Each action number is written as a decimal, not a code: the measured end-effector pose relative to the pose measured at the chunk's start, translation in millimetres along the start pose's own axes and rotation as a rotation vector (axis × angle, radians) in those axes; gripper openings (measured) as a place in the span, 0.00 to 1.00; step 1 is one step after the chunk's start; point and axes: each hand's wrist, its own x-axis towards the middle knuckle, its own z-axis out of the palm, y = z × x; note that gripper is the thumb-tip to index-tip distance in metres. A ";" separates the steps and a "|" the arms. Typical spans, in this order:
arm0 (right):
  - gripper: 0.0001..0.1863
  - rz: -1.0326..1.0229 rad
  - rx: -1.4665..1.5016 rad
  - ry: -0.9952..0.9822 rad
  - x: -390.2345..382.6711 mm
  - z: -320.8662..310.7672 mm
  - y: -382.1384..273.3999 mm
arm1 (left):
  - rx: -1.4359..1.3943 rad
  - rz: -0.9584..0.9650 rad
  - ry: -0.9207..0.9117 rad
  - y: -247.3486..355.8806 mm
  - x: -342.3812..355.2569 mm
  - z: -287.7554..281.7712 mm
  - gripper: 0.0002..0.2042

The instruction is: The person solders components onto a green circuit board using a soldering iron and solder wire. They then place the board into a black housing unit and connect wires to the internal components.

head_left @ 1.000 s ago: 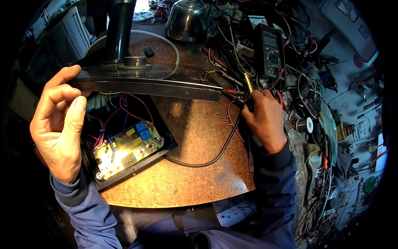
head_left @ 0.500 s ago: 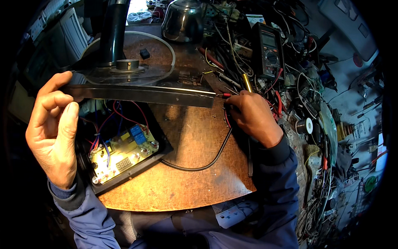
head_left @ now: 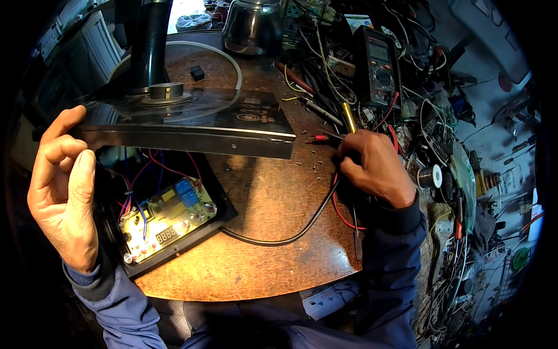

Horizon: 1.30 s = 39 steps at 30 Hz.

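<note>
My left hand is at the left end of a black glossy panel, fingers and thumb closed on its edge. The panel is raised and tilted over an opened black housing. Inside that lies a lit circuit board with a small digit display, a blue block and red and blue wires. My right hand is closed at the right of the table; what its fingers hold is hidden. Next to it are a red-sleeved probe tip, a gold-coloured rod and a black cable.
A multimeter rests on a heap of cables and parts at the right. A solder spool lies nearer me. Small screws are scattered on the brown table. At the back stand a shiny kettle and a dark post.
My right hand has shifted right, away from the red probe tip. The panel and my left hand have moved slightly left and down, and more of the panel's top shows.
</note>
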 end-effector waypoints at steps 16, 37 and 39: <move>0.06 0.047 0.010 -0.016 -5.0 6.9 7.1 | -0.032 -0.016 0.033 -8.3 -1.9 -2.4 0.03; 0.07 -0.219 0.033 -0.108 -11.3 12.4 -11.4 | -0.042 0.006 0.044 -4.5 0.0 1.4 0.04; 0.08 -0.220 0.006 -0.107 -12.4 14.8 -10.9 | -0.093 0.001 0.049 -1.1 1.8 4.7 0.04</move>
